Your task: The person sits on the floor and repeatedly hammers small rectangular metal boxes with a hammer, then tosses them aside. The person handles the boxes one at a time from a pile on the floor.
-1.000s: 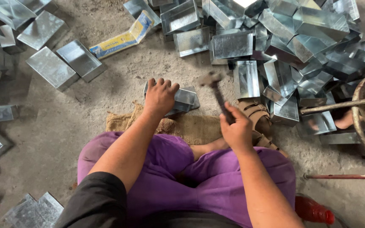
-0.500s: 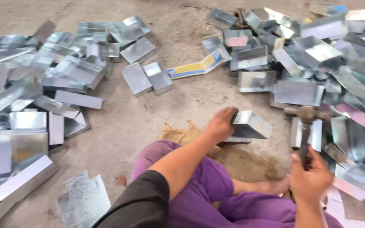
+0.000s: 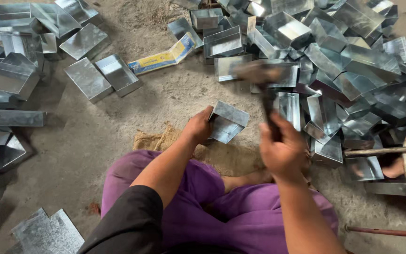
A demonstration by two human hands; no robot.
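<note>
Fingers: your left hand grips the side of a tin box; your right hand is wrapped tight round a hammer handle.
Box: tilted, resting on the burlap mat just past your knees.
Hammer: head raised above the box, blurred.
Right pile: folded boxes heaped close by.
Left side: more boxes and flat sheets on the concrete floor.
Legs: crossed, purple trousers.
</note>
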